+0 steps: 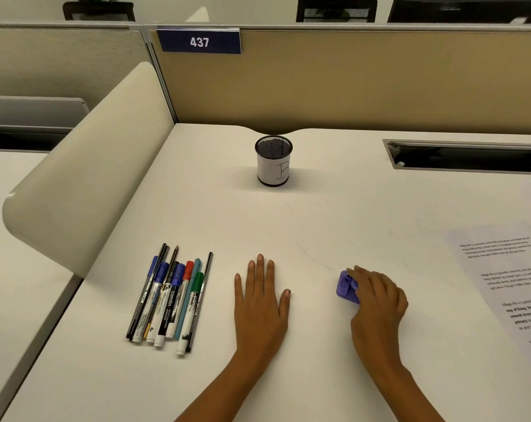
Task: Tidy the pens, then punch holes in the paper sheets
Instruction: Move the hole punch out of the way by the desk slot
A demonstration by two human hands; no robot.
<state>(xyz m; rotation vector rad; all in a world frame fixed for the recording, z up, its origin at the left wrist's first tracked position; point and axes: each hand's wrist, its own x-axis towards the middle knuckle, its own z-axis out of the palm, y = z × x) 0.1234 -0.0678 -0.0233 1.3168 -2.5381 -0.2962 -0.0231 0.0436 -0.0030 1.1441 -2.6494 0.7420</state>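
1. Left hand (259,303) lies palm down on the white surface (288,223), near the front edge. Its grip is spread flat, fingers straight and slightly apart, holding nothing.
2. Right hand (376,303) is to its right, well apart from the left. Its grip is curled over the purple hole punch (346,287), with the fingers bent across the punch's right side and top.
3. The hole punch sits on the surface, between the two hands. Only its left half shows, since the fingers hide the rest.
4. The pens (169,300) lie left of the left hand, near it but not touching. They are a loose side-by-side bunch of markers with blue, red, green and black caps plus thin dark pens and a pencil (tips pointing away, all roughly parallel).
5. The paper sheets (507,284) are at the right edge, printed text up, partly cut off by the frame. They overlap, but the count cannot be told.
6. The black mesh pen cup (273,161) stands upright farther back at centre, wrapped in a white label with a handwritten "B". Nothing shows above its rim.
7. A grey cable slot (468,155) is set into the surface at back right.
8. A cream side divider (84,184) curves along the left.
9. A tan partition (349,77) closes the back, with a blue plate (199,41) reading 437 at its top.
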